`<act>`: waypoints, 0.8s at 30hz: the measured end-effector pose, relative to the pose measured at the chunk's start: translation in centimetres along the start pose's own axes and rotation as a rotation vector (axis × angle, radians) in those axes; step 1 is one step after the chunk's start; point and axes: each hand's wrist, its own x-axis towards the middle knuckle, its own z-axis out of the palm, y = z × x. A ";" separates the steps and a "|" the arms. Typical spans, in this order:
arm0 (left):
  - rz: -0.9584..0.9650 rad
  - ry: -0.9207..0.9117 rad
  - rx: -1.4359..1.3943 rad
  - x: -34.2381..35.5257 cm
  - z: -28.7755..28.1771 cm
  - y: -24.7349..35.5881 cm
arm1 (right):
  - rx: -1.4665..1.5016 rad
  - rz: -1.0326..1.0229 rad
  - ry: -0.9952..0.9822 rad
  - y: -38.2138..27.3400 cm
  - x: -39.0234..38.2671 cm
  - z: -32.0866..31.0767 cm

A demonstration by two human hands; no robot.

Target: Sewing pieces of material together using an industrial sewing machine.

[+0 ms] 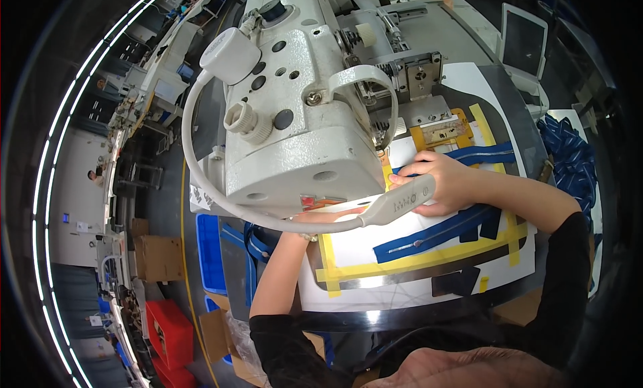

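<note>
A light grey industrial sewing machine fills the middle of the view. My right hand is at the right of its needle area, with bent fingers closed over the near end of a blue zipper. The lamp head covers part of this hand. Only a strip of my left hand shows beneath the machine head, and its fingers are hidden. Closer to me, a second blue zipper with a metal pull lies on the white sheet. Beyond my right fingers is a yellow metal guide.
Yellow tape borders the work surface. A heap of blue zippers is at the far right, near a grey screen. More zipper tape hangs at the left, beside a blue bin. Red crates stand on the floor.
</note>
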 end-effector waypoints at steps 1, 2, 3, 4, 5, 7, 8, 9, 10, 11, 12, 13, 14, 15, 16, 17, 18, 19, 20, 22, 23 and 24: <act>0.091 -0.040 0.202 0.1 -0.6 -0.4 | 0.017 0.015 -0.017 -0.2 0.2 -0.2; 0.182 -0.079 0.403 0.2 -1.1 -0.8 | 0.033 0.030 -0.034 -0.4 0.4 -0.3; 0.182 -0.079 0.399 0.3 -1.5 -1.2 | 0.034 0.029 -0.037 -0.5 0.4 -0.2; 0.216 -0.101 0.514 0.4 -1.8 -1.4 | 0.036 0.022 -0.039 -0.3 0.4 -0.1; 0.250 -0.122 0.629 0.5 -2.1 -1.6 | 0.037 0.016 -0.042 -0.2 0.5 0.0; 0.234 -0.109 0.594 0.5 -2.2 -1.7 | 0.033 0.014 -0.045 -0.1 0.6 0.0; 0.219 -0.095 0.564 0.4 -2.2 -1.6 | 0.027 0.011 -0.044 -0.2 0.7 -0.2; 0.222 -0.095 0.566 0.3 -2.1 -1.4 | 0.023 0.010 -0.043 -0.2 0.8 -0.3; 0.203 -0.069 0.541 0.4 -1.9 -1.2 | 0.024 0.015 -0.032 -0.2 0.8 -0.2; 0.184 -0.043 0.516 0.4 -1.7 -1.0 | 0.024 0.018 -0.020 -0.2 0.9 -0.1; 0.185 -0.045 0.515 0.3 -1.4 -0.7 | 0.022 0.019 -0.022 0.0 0.9 0.0; 0.162 -0.006 0.528 0.1 -0.7 -0.2 | 0.035 0.026 -0.025 0.2 0.8 0.1; 0.139 0.034 0.541 -0.2 -0.2 0.3 | 0.048 0.032 -0.028 0.4 0.9 0.1; 0.143 0.038 0.537 -0.7 0.2 0.9 | 0.046 0.028 -0.032 0.4 1.0 0.1; 0.104 0.075 0.586 -1.3 0.5 1.3 | 0.046 0.035 -0.009 0.3 1.0 0.0; 0.063 0.113 0.634 -1.7 0.7 1.3 | 0.047 0.042 0.015 0.2 1.0 0.1; 0.066 0.116 0.628 -1.5 0.7 0.5 | 0.048 0.038 0.008 0.1 0.9 0.0; 0.179 0.162 0.782 -1.4 0.9 -0.1 | -0.001 0.017 -0.038 0.0 0.8 -0.2; 0.292 0.208 0.935 -1.4 1.1 -0.6 | -0.050 -0.004 -0.083 -0.2 0.8 -0.3; 0.315 0.268 1.104 -2.7 2.7 0.6 | -0.093 -0.041 -0.093 -0.8 1.2 -0.3; 0.335 0.317 1.277 -3.2 3.6 1.1 | -0.137 -0.066 -0.099 -1.1 1.3 -0.2; 0.339 0.314 1.270 -2.9 3.6 0.3 | -0.181 -0.088 -0.077 -1.0 1.3 -0.2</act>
